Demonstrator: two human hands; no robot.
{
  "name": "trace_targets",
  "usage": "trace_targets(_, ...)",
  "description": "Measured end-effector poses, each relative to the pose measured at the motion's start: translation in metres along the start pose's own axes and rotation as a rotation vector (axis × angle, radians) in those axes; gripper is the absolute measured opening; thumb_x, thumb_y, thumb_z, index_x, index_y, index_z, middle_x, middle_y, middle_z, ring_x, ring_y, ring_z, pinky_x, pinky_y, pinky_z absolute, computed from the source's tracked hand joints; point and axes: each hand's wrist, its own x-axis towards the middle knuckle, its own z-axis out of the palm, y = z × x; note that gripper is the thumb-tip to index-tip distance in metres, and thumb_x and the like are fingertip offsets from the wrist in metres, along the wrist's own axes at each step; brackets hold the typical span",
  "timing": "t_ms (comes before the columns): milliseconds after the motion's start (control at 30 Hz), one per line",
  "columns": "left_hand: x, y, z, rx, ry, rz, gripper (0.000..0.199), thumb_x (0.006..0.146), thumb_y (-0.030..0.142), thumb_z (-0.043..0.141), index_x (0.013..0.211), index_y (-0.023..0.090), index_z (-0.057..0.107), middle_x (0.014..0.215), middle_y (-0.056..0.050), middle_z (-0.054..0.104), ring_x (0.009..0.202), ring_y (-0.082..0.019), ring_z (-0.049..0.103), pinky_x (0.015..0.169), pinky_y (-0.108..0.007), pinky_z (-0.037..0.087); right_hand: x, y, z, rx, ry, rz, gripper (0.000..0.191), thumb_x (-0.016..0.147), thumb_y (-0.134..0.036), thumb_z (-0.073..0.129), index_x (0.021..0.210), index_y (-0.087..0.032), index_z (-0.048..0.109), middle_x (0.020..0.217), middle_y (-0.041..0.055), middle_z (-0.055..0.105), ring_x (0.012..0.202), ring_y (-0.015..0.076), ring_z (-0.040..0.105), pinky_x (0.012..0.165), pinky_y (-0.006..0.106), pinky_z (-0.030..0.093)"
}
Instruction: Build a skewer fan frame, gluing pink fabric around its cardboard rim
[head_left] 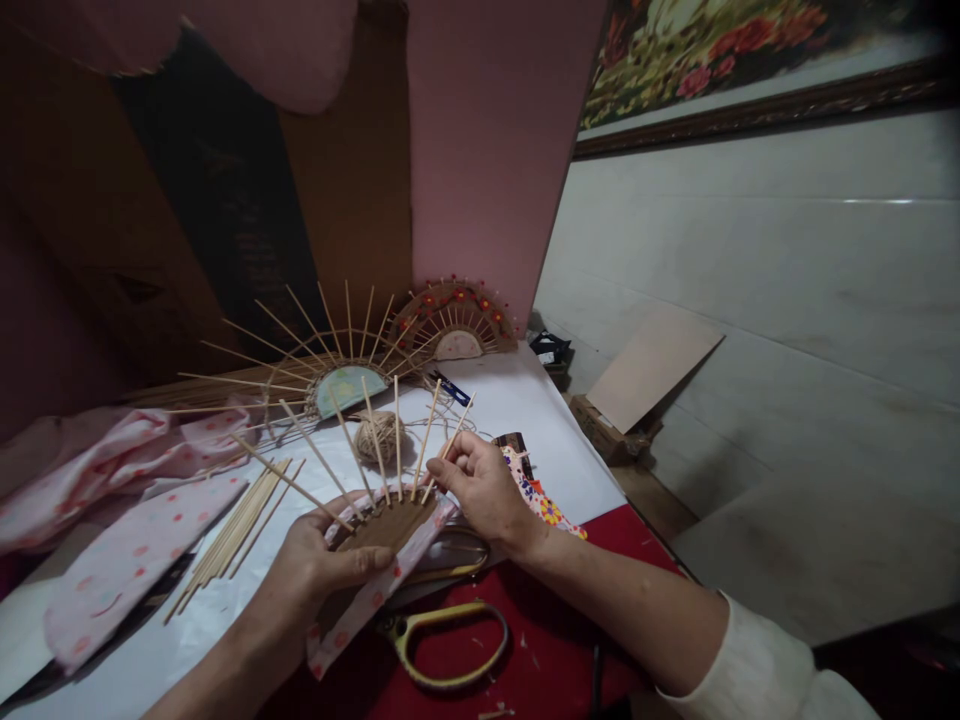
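My left hand (304,565) grips a brown cardboard half-disc (394,530), its thumb lying across the face. Pink dotted fabric runs along the half-disc's edges, and several thin wooden sticks fan out from its curved side. At the right end of the fan, my right hand (487,490) pinches the lower part of a wooden stick (463,415) between thumb and fingers. Just behind the fan sits a ball of twine (381,437). Scissors with yellowish handles (409,650) lie below the half-disc, partly covered by it.
A bundle of loose sticks (232,540) and dotted fabric (142,570) lie at left. Behind stand a twine-woven stick fan with a green centre (351,392) and a flower-trimmed fan (459,345). Small blue snips (454,391) lie near them. Flowered fabric (551,510) is right of my hand.
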Motion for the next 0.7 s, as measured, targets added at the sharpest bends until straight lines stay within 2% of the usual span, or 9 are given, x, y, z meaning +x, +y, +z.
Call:
trace_targets(167,0.0000,-0.0006,0.0013,0.007,0.059,0.006,0.050,0.044,0.017,0.081,0.092,0.016,0.066,0.067,-0.004,0.074,0.054,-0.021,0.066,0.050,-0.026,0.051,0.0003,0.0019,0.0004,0.013,-0.001,-0.002,0.018,0.076,-0.028,0.058,0.067,-0.020,0.045,0.059,-0.0006,0.058,0.056,0.0137,0.055,0.055,0.026,0.039)
trace_targets(367,0.0001,0.0005,-0.0016,0.019,0.027,-0.012,0.048,0.046,0.017,0.082,0.091,0.018,0.067,0.069,-0.003,0.074,0.056,-0.020,0.066,0.052,-0.026,0.052,-0.0004,0.0000,0.0004,0.008,0.001,0.008,0.019,0.076,-0.028,0.058,0.066,-0.020,0.045,0.058,-0.0013,0.057,0.056,0.0133,0.055,0.055,0.026,0.039)
trace_targets(700,-0.0001,0.0004,0.0011,0.009,0.040,-0.008,0.047,0.045,0.017,0.082,0.090,0.018,0.069,0.070,-0.004,0.075,0.055,-0.020,0.066,0.051,-0.026,0.051,0.0000,0.0022,0.0006,0.001,0.008,0.001,0.020,0.076,-0.030,0.058,0.066,-0.021,0.044,0.056,-0.0021,0.055,0.055,0.0135,0.055,0.055,0.026,0.039)
